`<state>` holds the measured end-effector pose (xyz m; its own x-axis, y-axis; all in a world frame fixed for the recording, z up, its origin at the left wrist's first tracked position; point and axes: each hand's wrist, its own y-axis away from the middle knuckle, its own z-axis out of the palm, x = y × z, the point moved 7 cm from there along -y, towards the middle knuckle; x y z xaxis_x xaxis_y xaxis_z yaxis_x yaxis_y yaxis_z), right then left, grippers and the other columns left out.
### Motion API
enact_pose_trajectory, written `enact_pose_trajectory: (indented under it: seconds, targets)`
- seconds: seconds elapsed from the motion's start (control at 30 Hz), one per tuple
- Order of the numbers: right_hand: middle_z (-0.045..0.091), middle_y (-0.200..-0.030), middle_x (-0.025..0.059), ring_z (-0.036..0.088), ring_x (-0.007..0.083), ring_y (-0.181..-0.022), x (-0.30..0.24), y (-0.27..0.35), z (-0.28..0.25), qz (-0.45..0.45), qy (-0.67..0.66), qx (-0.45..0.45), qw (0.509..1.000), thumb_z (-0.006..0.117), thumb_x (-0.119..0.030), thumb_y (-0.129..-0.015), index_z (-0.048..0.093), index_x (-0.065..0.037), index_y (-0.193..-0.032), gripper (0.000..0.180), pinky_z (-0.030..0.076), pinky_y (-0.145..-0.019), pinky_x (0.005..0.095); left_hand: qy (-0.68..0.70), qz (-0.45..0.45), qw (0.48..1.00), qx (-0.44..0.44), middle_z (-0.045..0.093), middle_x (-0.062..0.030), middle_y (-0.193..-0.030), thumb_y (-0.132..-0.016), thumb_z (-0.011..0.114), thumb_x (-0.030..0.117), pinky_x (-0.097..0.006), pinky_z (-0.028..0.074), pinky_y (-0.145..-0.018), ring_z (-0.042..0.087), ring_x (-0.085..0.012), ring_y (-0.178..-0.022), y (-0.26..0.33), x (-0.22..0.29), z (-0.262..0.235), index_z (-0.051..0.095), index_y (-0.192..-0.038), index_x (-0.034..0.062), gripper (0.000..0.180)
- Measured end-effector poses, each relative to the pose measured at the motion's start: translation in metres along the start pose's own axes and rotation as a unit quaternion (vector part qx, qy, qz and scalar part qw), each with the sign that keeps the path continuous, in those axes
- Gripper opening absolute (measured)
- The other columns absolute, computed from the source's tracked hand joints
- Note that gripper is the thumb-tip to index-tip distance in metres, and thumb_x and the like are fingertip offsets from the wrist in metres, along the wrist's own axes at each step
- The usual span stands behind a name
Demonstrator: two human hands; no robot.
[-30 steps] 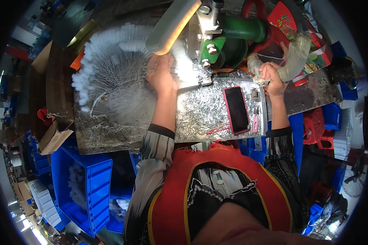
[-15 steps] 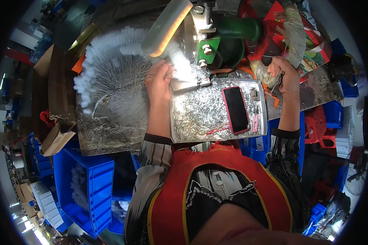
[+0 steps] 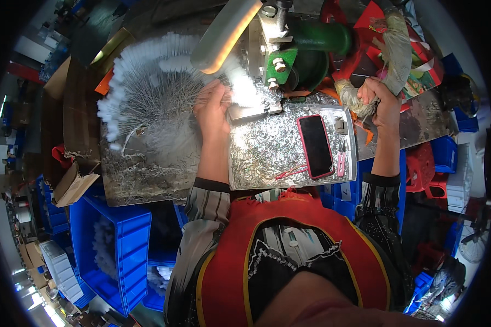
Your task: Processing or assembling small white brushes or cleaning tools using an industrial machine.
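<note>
My left hand [image 3: 213, 106] is raised beside the metal block [image 3: 255, 110] at the foot of a green hand press [image 3: 281, 68]. Its fingers are closed together, and strong glare hides what they pinch. Left of that hand spreads a large heap of thin wire brushes [image 3: 163, 87], their fluffy white heads mostly toward the outer side and their bare wire stems inward. On the right, my right hand [image 3: 384, 103] is wrapped round the press's curved lever [image 3: 395, 60], which is bound in pale wrapping.
A lit lamp [image 3: 223, 35] hangs over the block. In front lies a metal tray [image 3: 251, 158] strewn with wire clippings, holding a phone [image 3: 315, 146] in a pink case and a small pink-handled tool [image 3: 341, 162]. Blue bins [image 3: 133, 261] stand below the table's left edge; red stools [image 3: 423, 169] are at right.
The view has shifted very slightly. Both hands stay in the same places, the right one still on the lever.
</note>
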<state>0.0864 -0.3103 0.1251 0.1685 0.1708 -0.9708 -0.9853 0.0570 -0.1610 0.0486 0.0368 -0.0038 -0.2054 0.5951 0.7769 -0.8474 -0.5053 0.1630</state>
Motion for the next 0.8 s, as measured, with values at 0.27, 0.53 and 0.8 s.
enact_pose_trajectory:
  seconds: [0.27, 0.53, 0.8]
  targets:
    - [0.042, -0.047, 0.0054, 0.045, 0.0159, -0.047, -0.009, 0.003, 0.006, 0.021, 0.034, 0.016, 0.999, 0.053, -0.007, -0.073, 0.046, -0.003, -0.050, 0.024, 0.039, -0.054, 0.0285, -0.036, 0.002, 0.999, 0.004, 0.061, -0.0106, -0.078, -0.077, 0.060, 0.003, -0.021, 0.050, -0.053, 0.058, -0.0136, -0.063, 0.000, 0.003, 0.003, 0.052, -0.099, -0.0046, 0.025]
    - [0.040, -0.047, 0.0058, 0.042, 0.0155, -0.046, -0.017, -0.001, 0.010, 0.040, 0.069, -0.004, 0.997, 0.051, -0.009, -0.074, 0.040, -0.006, -0.046, 0.030, 0.038, -0.055, 0.0291, -0.061, -0.008, 0.998, 0.006, 0.061, -0.0105, -0.078, -0.076, 0.061, 0.004, -0.020, 0.049, -0.048, 0.058, -0.0133, -0.061, -0.004, 0.004, 0.004, 0.053, -0.098, -0.0035, 0.025]
    - [0.047, -0.052, 0.0067, 0.046, 0.0154, -0.047, 0.027, 0.000, 0.007, -0.165, 0.012, -0.100, 0.981, 0.052, -0.003, -0.072, 0.048, -0.001, -0.053, 0.020, 0.041, -0.054, 0.0286, -0.088, -0.015, 0.996, -0.001, 0.061, -0.0082, -0.075, -0.076, 0.062, 0.006, -0.020, 0.048, -0.047, 0.058, -0.0117, -0.060, -0.003, 0.007, 0.011, 0.055, -0.095, -0.0016, 0.022]
